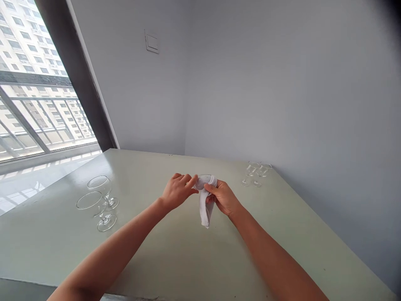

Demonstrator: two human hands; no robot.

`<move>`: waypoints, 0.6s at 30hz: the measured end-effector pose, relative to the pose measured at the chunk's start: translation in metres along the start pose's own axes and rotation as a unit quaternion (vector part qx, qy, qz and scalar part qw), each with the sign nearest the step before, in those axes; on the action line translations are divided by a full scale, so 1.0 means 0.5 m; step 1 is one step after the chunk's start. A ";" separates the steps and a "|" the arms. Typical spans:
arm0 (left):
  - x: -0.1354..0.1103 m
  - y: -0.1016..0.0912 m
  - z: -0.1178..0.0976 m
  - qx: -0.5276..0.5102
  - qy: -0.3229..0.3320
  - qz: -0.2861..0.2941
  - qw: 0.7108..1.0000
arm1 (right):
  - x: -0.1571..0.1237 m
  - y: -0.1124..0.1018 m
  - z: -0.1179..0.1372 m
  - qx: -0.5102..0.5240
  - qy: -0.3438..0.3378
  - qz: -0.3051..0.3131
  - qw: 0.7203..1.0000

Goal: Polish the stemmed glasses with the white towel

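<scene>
Above the middle of the table, a drinking glass [200, 182] shows part of a clear round rim. Its lower part is hidden by my hands and a white cloth [205, 211]. From the left side, my left hand [179, 191] grips the glass, its fingers bent at the edge. My right hand [224, 198] is closed on the cloth, pressing it around the glass with the thumb on top. One end of the cloth hangs down below my right fingers.
Two stemmed glasses [105, 222] stand upright at the left of the pale green table [175, 259]. Two more stemmed glasses [257, 183] stand near the far right edge. Grey walls [266, 83] meet behind the table, with a window [37, 83] at the left.
</scene>
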State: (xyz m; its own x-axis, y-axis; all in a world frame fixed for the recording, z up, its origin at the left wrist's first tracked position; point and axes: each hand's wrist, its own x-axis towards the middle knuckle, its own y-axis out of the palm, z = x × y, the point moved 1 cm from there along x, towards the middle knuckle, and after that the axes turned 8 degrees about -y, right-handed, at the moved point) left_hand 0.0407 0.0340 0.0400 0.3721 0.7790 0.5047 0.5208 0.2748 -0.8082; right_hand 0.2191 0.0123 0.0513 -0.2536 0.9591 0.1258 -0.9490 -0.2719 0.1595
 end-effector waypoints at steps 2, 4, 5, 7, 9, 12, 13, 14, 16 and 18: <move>-0.003 -0.006 0.008 -0.094 -0.044 0.069 0.992 | -0.013 -0.003 0.021 -0.054 -0.009 0.061 0.997; -0.005 -0.018 0.015 -0.229 -0.062 0.208 0.949 | -0.027 -0.010 0.045 -0.105 0.004 0.158 0.982; -0.005 -0.024 0.017 -0.287 -0.057 0.288 0.912 | -0.033 -0.013 0.054 -0.119 0.014 0.201 0.972; -0.006 -0.034 0.017 -0.341 -0.041 0.393 0.853 | -0.039 -0.017 0.065 -0.131 0.026 0.240 0.962; -0.002 -0.035 0.015 -0.299 -0.060 0.339 0.890 | -0.035 -0.016 0.061 -0.137 0.020 0.178 0.974; 0.000 -0.020 0.002 -0.117 -0.053 0.087 0.988 | -0.021 -0.003 0.036 -0.095 -0.006 -0.009 0.995; -0.001 -0.012 -0.004 -0.059 -0.030 0.019 0.998 | -0.019 0.004 0.027 -0.060 -0.011 -0.055 0.997; -0.003 -0.005 -0.009 -0.015 -0.005 -0.025 1.000 | -0.018 0.013 0.019 -0.021 -0.014 -0.085 0.996; -0.007 0.006 -0.013 0.022 0.019 -0.057 0.998 | -0.024 0.028 0.013 0.026 -0.016 -0.095 0.995; -0.008 0.004 -0.007 -0.006 0.010 -0.030 0.999 | -0.039 0.036 0.021 -0.009 -0.016 -0.059 0.998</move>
State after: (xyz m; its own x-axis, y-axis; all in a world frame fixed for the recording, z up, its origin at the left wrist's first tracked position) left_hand 0.0429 0.0294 0.0375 0.3555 0.7493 0.5587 0.5512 0.3147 -0.7728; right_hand 0.2087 -0.0119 0.0619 -0.1349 0.9812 0.1382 -0.9751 -0.1563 0.1575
